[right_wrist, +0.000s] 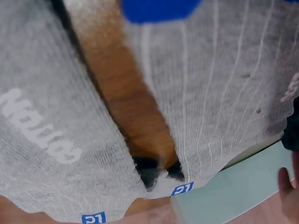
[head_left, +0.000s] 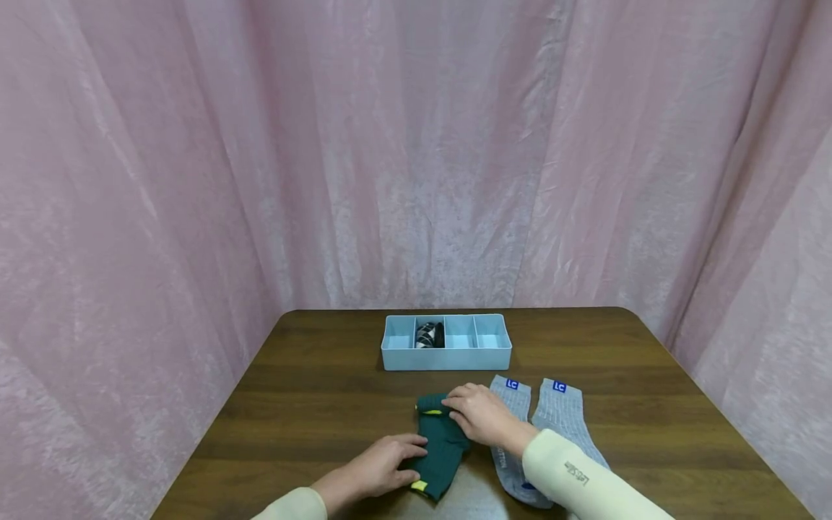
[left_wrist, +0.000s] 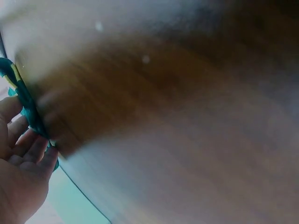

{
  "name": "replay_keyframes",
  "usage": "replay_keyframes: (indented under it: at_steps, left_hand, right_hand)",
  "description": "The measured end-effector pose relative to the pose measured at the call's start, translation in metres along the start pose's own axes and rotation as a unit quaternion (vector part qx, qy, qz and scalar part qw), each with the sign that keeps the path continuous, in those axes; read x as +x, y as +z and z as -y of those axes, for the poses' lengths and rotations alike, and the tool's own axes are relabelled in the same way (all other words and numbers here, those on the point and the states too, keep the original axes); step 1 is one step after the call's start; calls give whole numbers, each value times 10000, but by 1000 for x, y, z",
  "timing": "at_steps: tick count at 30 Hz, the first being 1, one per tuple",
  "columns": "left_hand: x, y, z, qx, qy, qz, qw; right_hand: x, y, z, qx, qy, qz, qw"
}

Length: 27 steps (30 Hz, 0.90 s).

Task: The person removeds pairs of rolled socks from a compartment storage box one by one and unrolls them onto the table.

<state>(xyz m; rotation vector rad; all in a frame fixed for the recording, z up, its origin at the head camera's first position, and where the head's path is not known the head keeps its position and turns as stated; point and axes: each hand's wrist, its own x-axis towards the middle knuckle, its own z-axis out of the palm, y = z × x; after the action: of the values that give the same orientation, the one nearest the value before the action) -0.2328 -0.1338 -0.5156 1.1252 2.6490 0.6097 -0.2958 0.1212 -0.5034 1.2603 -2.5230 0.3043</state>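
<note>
A dark green sock [head_left: 443, 451] with yellow patches lies on the table, its far end folded over on itself. My left hand [head_left: 390, 464] rests at the sock's near left edge, fingers extended onto the fabric; in the left wrist view the fingertips meet the green edge. At the folded far end, my right hand [head_left: 479, 413] lies over the fabric from the right, its fingers reaching across the fold. Two grey ribbed socks [head_left: 564, 415] with blue labels lie flat to the right, partly hidden under my right forearm.
Behind the socks stands a light blue box [head_left: 447, 360] divided into several compartments. A rolled black-and-white patterned sock [head_left: 429, 335] sits in its second compartment from the left. The brown wooden table [head_left: 312, 390] ends at a pink curtain [head_left: 416, 180].
</note>
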Motion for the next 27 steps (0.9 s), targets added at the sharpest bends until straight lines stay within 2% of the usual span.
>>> replay_keyframes:
  at_steps: [6, 11, 13, 16, 18, 20, 23, 25, 27]
  left_hand:
    - [0, 1, 1, 13, -6, -15, 10000]
    - [0, 2, -2, 98, -87, -63, 9999]
    - [0, 1, -3, 102, -114, -33, 9999]
    - [1, -1, -5, 79, -140, 13, 9999]
    - [2, -3, -5, 72, -152, 19, 9999]
    - [2, -4, -4, 72, -165, 26, 9998]
    - [1, -4, -4, 86, -169, 36, 9998]
    - [1, -4, -3, 91, -147, 33, 9998]
    - [0, -3, -3, 116, -102, 8, 9999]
  right_hand:
    - [3, 0, -1, 123, 627, 970, 9932]
    - [6, 1, -3, 390, 850, 1209, 9883]
    - [5, 0, -4, 445, 780, 1096, 9899]
    - [1, -1, -6, 324, 333, 672, 9967]
    - [0, -2, -7, -39, -100, 400, 9991]
    - [0, -2, -6, -407, -499, 283, 9975]
    - [1, -4, -4, -690, -743, 520, 9935]
    - [2, -4, -2, -664, -634, 785, 9927]
    - [3, -3, -2, -584, -350, 1028, 9924]
